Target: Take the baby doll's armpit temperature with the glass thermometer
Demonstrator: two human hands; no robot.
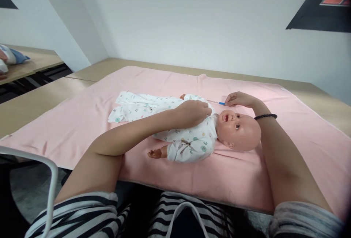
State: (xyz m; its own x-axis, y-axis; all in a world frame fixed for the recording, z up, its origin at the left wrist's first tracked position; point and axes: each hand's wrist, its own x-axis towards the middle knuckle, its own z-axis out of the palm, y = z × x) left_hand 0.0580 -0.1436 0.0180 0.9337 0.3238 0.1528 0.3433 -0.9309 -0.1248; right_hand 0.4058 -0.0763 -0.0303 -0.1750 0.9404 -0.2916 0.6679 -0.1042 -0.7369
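A baby doll (239, 130) lies on its back with its head to the right, dressed in a white printed baby outfit (192, 144). Over the doll's chest, my left hand (193, 113) is closed, its fingertips gripping the outfit's cloth near the collar. Just beyond the doll's head, my right hand (238, 99) pinches the blue end of a thin glass thermometer (221, 103). The thermometer's clear stem points left toward the doll's far shoulder, and its tip is hidden by the cloth and my left hand.
A pink cloth (236, 179) with some creases covers most of the wooden table (106, 68). White walls (192, 22) rise behind it. At far left, another table (41, 57) holds a partly visible bundle (16, 56). A white curved bar (52, 179) stands at lower left.
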